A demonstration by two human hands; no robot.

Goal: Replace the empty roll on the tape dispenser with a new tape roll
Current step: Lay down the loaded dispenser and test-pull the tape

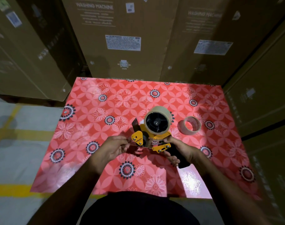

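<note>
The right hand [179, 149] is closed around the black handle of the yellow tape dispenser [152, 137], held above the red flowered table [93, 120]. The left hand [113, 149] pinches at its front end; what the fingers hold, I cannot tell. A tape roll [158, 120] sits on the dispenser's hub. A thin roll [189, 125] lies just to the right on the table.

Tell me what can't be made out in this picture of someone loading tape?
- Head view: the tape end at the left hand is too thin and see-through to confirm; fingers cover it.
- The tape dispenser handle is mostly wrapped by the right hand.
- The roll lying on the table: how much tape remains on it is unclear.
- Small print on the box labels is blurred.
</note>
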